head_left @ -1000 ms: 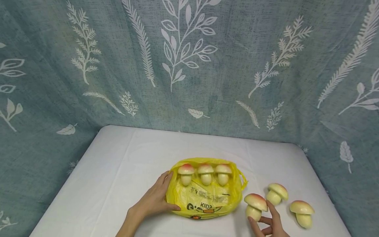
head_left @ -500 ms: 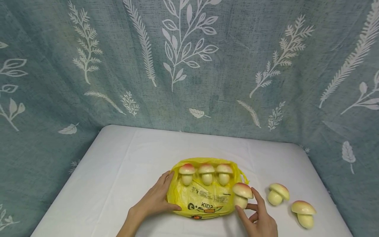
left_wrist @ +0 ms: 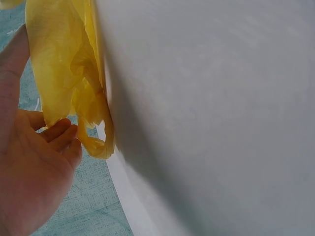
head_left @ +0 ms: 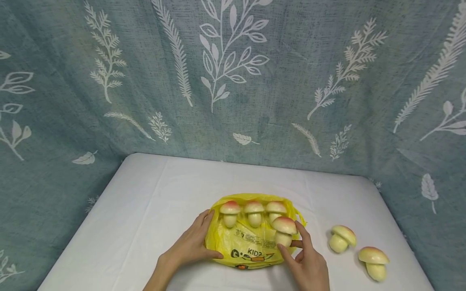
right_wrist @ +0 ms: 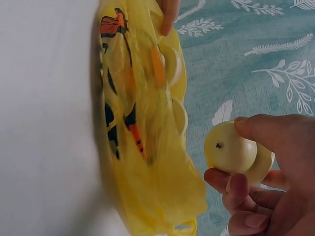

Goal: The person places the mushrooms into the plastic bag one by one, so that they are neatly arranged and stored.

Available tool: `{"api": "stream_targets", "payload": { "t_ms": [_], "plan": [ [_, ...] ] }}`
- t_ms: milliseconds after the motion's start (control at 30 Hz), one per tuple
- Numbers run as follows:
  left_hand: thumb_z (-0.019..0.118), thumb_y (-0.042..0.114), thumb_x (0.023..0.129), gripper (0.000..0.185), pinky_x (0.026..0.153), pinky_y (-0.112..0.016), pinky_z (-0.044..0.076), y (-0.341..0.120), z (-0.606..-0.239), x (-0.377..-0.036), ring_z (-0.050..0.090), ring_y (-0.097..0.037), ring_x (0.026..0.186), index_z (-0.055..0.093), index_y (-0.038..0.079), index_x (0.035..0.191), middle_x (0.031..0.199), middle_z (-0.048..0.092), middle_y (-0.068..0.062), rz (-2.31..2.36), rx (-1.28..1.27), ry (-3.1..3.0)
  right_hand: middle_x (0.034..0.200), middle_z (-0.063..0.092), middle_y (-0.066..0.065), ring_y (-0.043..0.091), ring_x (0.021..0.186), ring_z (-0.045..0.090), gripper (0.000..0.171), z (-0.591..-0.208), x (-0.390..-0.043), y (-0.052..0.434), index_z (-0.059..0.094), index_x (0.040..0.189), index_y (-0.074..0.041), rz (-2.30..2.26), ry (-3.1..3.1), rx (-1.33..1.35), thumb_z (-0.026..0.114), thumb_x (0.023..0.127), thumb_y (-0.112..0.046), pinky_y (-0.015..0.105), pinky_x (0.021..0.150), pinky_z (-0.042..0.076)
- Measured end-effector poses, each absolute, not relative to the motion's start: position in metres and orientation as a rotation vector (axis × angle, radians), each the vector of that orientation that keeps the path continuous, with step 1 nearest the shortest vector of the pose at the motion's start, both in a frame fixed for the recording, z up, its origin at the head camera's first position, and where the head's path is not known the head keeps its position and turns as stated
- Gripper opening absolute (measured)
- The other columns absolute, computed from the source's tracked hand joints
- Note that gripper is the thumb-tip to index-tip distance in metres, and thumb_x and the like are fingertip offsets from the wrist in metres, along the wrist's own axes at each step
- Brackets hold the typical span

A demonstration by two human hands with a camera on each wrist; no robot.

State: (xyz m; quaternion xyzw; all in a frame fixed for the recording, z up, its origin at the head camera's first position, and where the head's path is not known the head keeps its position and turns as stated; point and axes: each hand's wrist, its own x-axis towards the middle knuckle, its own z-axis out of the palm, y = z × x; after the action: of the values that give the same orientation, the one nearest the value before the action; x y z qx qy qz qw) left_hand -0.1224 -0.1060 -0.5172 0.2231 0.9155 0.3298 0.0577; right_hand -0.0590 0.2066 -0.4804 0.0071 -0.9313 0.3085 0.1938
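My right hand (head_left: 308,260) pinches a toy mushroom (head_left: 285,225) with a red-tinged cream cap and pale stem, above the right part of a yellow plastic bag (head_left: 255,238). The right wrist view shows the stem's rounded underside (right_wrist: 231,147) between thumb and fingers, off the bag's open side. Inside the bag stand three similar mushrooms in a row, the left (head_left: 229,214), middle (head_left: 254,214) and right (head_left: 275,208); the held one partly covers the right one. At the bag's left end, my left hand (head_left: 191,244) grips its side, fingers at the back, thumb at the front.
Two more mushrooms, one tilted (head_left: 341,239) and one lying (head_left: 373,262), are on the white table (head_left: 145,226) at the right. A bag handle loop (head_left: 301,220) sticks out at the bag's right. Behind the table hangs a green-blue leaf-print curtain (head_left: 174,129).
My right hand has carried the mushroom leftward and farther from me, from the table beside the bag to over it. The left hand stays at the bag's left side.
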Motion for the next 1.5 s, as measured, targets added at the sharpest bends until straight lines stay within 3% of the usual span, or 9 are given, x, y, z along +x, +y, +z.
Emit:
{"api": "stream_targets", "payload": {
  "t_ms": [233, 467, 567, 1100, 1500],
  "plan": [
    [0.083, 0.061, 0.068, 0.127, 0.110, -0.050, 0.035, -0.106, -0.517, -0.122, 0.026, -0.034, 0.144, 0.015, 0.005, 0.159, 0.160, 0.019, -0.018, 0.996, 0.669, 2.774, 0.092, 0.074, 0.002, 0.000, 0.047, 0.042, 0.075, -0.477, -0.067, 0.200, 0.042, 0.147, -0.017, 0.836, -2.703, -0.007, 0.079, 0.085, -0.035, 0.024, 0.045, 0.037],
    [0.082, 0.062, 0.068, 0.127, 0.110, -0.050, 0.035, -0.105, -0.518, -0.122, 0.026, -0.034, 0.144, 0.015, 0.005, 0.159, 0.160, 0.019, -0.018, 0.997, 0.680, 2.770, 0.095, 0.074, 0.007, 0.016, 0.056, 0.061, 0.074, -0.478, -0.072, 0.197, 0.042, 0.147, -0.016, 0.800, -2.826, -0.053, 0.077, 0.086, -0.041, 0.034, 0.046, 0.043],
    [0.082, 0.063, 0.068, 0.127, 0.110, -0.050, 0.036, -0.106, -0.518, -0.122, 0.026, -0.033, 0.144, 0.015, 0.005, 0.159, 0.160, 0.019, -0.018, 0.996, 0.684, 2.773, 0.095, 0.074, 0.007, 0.018, 0.057, 0.062, 0.074, -0.479, -0.073, 0.195, 0.042, 0.147, -0.017, 0.776, -2.866, -0.074, 0.077, 0.086, -0.041, 0.034, 0.045, 0.043],
    [0.081, 0.064, 0.068, 0.127, 0.108, -0.050, 0.037, -0.105, -0.518, -0.122, 0.027, -0.034, 0.144, 0.014, 0.006, 0.159, 0.160, 0.019, -0.018, 0.996, 0.682, 2.778, 0.087, 0.073, 0.004, 0.019, 0.059, 0.061, 0.070, -0.488, -0.077, 0.195, 0.047, 0.143, -0.016, 0.676, -2.941, -0.055, 0.079, 0.084, -0.039, 0.035, 0.046, 0.042],
    [0.082, 0.061, 0.069, 0.126, 0.108, -0.051, 0.037, -0.104, -0.516, -0.122, 0.026, -0.033, 0.144, 0.013, 0.007, 0.159, 0.160, 0.018, -0.017, 1.012, 0.670, 2.759, 0.069, 0.059, -0.005, 0.012, 0.048, 0.046, 0.072, -0.490, -0.081, 0.193, 0.047, 0.140, -0.014, 0.657, -3.019, -0.060, 0.082, 0.081, -0.034, 0.031, 0.041, 0.035]
  ]
}}
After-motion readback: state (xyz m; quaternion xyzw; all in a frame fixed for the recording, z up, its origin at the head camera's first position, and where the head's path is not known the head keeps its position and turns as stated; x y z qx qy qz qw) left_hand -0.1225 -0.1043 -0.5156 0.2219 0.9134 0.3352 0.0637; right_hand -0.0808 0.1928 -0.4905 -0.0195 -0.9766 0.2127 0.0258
